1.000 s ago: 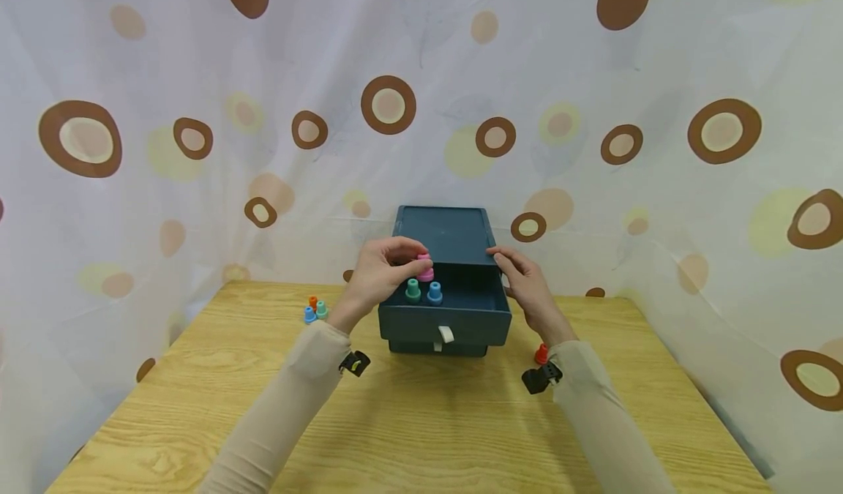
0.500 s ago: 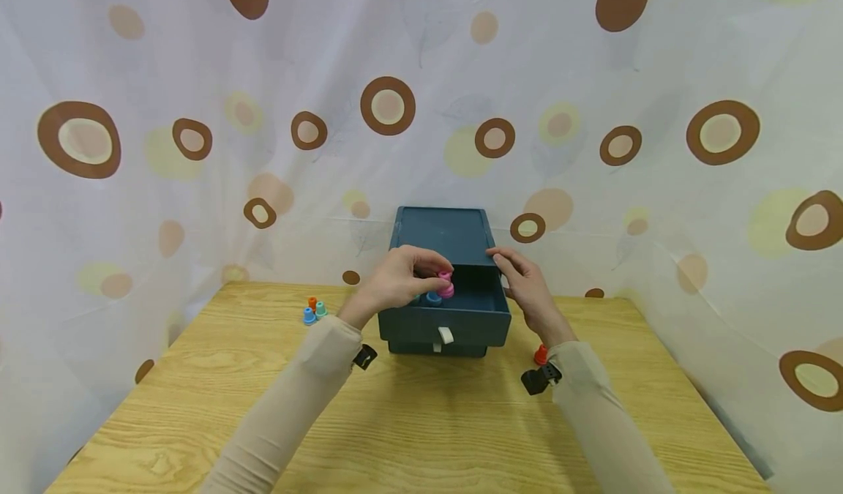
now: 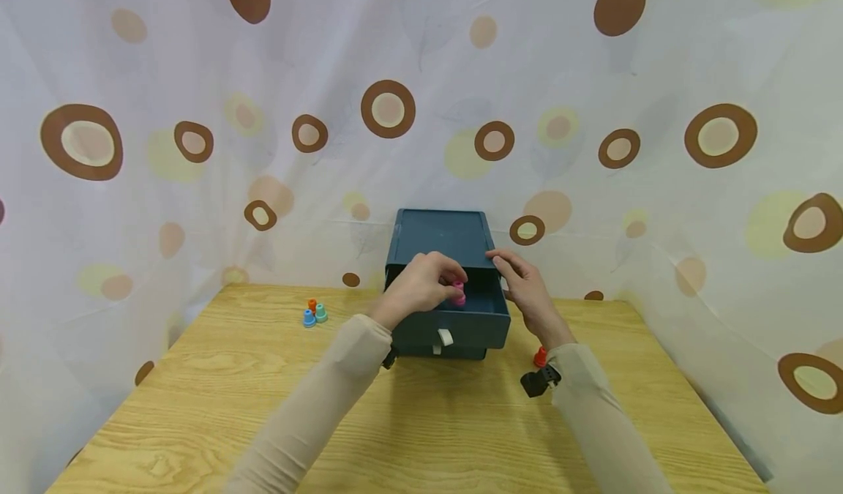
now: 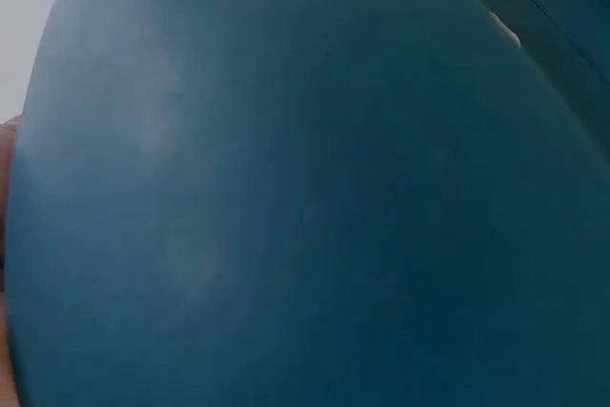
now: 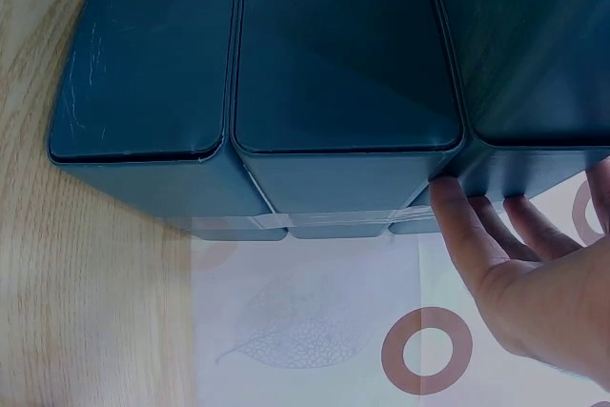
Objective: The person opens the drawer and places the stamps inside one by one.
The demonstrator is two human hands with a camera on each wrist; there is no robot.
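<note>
In the head view, my left hand [image 3: 424, 285] pinches a small pink stepped plastic peg [image 3: 458, 296] between thumb and fingers, inside the pulled-out top drawer [image 3: 484, 326] of a dark blue cabinet [image 3: 441, 234]. That hand covers the drawer's left part, so the green and blue pegs there are hidden. The drawer's blue front [image 4: 286, 188] fills most of the left wrist view. At the cabinet's right side rests my right hand [image 3: 530, 289], a fingertip on the top edge. The right wrist view has its extended fingers [image 5: 462, 231] against the cabinet's side.
A blue peg [image 3: 309, 318], a mint peg [image 3: 320, 313] and an orange peg [image 3: 312, 304] stand together on the wooden table [image 3: 197, 406], left of the cabinet. Near my right wrist is a red peg [image 3: 541, 356]. A patterned curtain [image 3: 421, 113] hangs behind.
My left hand has moved right and lower into the drawer with the pink peg, covering the green and blue pegs visible earlier. The right hand stays in place.
</note>
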